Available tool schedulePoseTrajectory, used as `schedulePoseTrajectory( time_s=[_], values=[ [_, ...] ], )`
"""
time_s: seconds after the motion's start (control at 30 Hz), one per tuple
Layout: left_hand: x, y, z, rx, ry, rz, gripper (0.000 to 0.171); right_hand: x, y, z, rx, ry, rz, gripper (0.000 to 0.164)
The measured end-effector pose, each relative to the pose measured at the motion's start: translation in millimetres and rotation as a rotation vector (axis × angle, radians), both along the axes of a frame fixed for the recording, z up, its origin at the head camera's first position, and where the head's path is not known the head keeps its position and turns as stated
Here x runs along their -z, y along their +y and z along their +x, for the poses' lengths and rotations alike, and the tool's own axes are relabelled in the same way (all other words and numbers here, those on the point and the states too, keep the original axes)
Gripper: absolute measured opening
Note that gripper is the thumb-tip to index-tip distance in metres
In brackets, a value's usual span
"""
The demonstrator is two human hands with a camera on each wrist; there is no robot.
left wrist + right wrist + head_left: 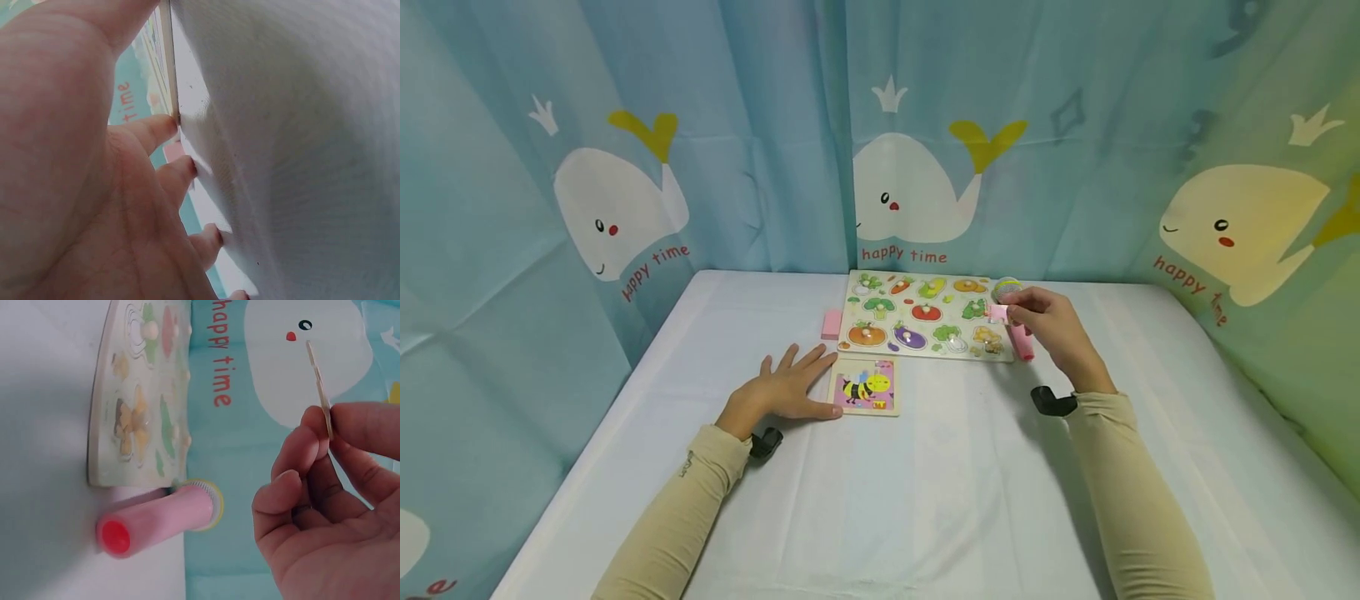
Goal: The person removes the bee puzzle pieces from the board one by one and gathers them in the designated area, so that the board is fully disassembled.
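Note:
A small square bee jigsaw (867, 402) in a wooden tray lies on the white table. My left hand (786, 390) is spread flat at its left side, index fingertip by the upper corner and thumb at the lower one. In the left wrist view, straight fingers (153, 131) reach to the tray's edge. Raised over the right end of a vegetable peg board (887, 289), my right hand (1056, 325) pinches a thin pink jigsaw piece (997, 314) between thumb and index finger. The right wrist view shows this piece (320, 384) edge-on.
A toy microphone with a pink handle (1022, 343) lies against the vegetable board's right edge, below my right hand. At that board's left edge sits a pink block (831, 324). A blue whale-print curtain (790, 167) hangs along the table's back and sides.

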State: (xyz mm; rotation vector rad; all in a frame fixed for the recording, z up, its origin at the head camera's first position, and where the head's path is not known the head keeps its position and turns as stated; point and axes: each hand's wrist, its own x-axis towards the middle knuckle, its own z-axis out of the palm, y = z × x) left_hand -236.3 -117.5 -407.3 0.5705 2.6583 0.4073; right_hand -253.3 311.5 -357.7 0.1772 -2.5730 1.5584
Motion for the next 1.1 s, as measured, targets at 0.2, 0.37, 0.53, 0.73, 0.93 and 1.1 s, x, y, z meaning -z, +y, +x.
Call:
schedulePoseTrajectory(
  time_s=[0.2, 0.37, 0.53, 0.73, 0.93, 1.1],
  values=[
    [-2.9, 1, 0.5, 0.001, -0.003, -0.005, 0.103, 4.5, 9, 0.5, 0.051, -0.024, -0.033, 0.030],
    [-1.5, 0, -0.4, 0.004, -0.009, 0.007, 0.104, 6.4, 16, 2.3, 0.085, -0.038, -0.043, 0.033],
    [2.0, -1, -2.9, 0.006, -0.010, 0.009, 0.105, 9.7, 25, 4.2, 0.120, -0.055, -0.012, 0.035],
    [0.2, -1, -0.8, 0.007, -0.001, 0.012, 0.104, 13.2, 38, 7.2, 0.164, -0.073, 0.028, 0.036],
    [-3.6, -1, 1.3, 0.013, -0.010, 0.021, 0.104, 15.9, 51, 9.8, 0.206, -0.134, 0.063, 0.039],
    [-1.6, -1, 0.8, 0.012, -0.012, 0.015, 0.105, 17.4, 63, 11.9, 0.220, -0.169, 0.070, 0.041]
  ],
)
